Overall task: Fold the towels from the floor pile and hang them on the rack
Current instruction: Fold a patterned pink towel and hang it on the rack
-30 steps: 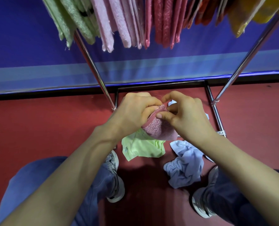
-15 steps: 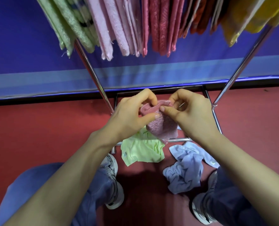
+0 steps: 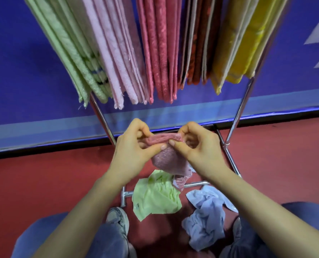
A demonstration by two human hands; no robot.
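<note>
A small pink towel (image 3: 169,161) hangs bunched between both hands at the centre of the head view. My left hand (image 3: 134,151) pinches its top edge on the left, and my right hand (image 3: 197,148) pinches the same edge on the right, thumbs almost touching. Below them on the red floor lie a light green towel (image 3: 155,198) and a crumpled pale blue towel (image 3: 207,216). The metal rack (image 3: 239,112) stands just beyond, with green, pink, red, orange and yellow folded towels (image 3: 160,49) hanging across its top.
The rack's chrome base bar (image 3: 196,184) crosses the floor under the pink towel, its legs rising left and right. My shoes (image 3: 117,218) and blue-jeaned knees flank the floor pile. A blue wall panel (image 3: 20,71) stands close behind the rack.
Both hands have lifted the pink towel higher and drawn its top edge out flat between them. The view has tilted up, showing more of the hanging towels.
</note>
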